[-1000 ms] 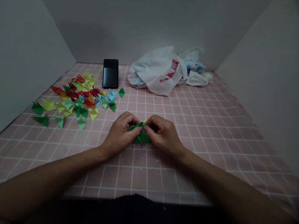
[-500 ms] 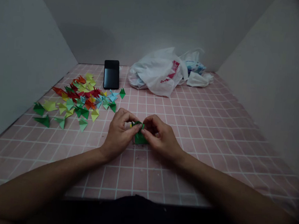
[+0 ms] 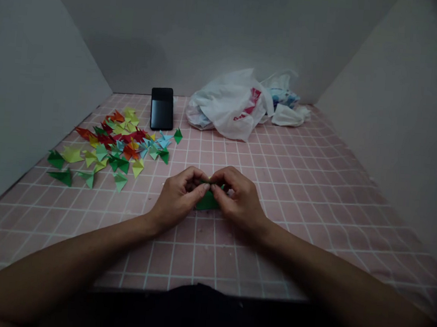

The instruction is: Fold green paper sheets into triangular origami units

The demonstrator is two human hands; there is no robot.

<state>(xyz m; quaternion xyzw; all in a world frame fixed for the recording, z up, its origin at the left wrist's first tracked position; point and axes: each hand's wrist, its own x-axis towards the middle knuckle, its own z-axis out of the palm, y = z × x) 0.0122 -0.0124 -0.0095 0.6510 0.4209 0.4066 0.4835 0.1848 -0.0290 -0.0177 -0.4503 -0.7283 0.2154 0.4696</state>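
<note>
A small green piece of folding paper (image 3: pixel 207 201) is pinched between both hands just above the pink checked cloth. My left hand (image 3: pixel 180 191) grips its upper left edge with thumb and fingers. On the other side, my right hand (image 3: pixel 238 195) pinches the upper edge, its thumb tip close to the left thumb. The fingers hide most of the paper, so its exact fold is unclear. To the left lies a pile of folded paper cranes (image 3: pixel 129 139) in red, orange, yellow, green and light blue.
A black phone (image 3: pixel 162 109) lies behind the pile. Farther right, a crumpled white plastic bag (image 3: pixel 226 106) with red print rests near the back wall, beside a blue-and-white packet (image 3: pixel 284 97) and a white wad (image 3: pixel 288 116). Pale walls enclose the table on three sides.
Both hands have drawn closer, thumb tips now almost meeting at the paper's top edge. Less of the paper's upper part shows between the fingers. The pile has stayed put.
</note>
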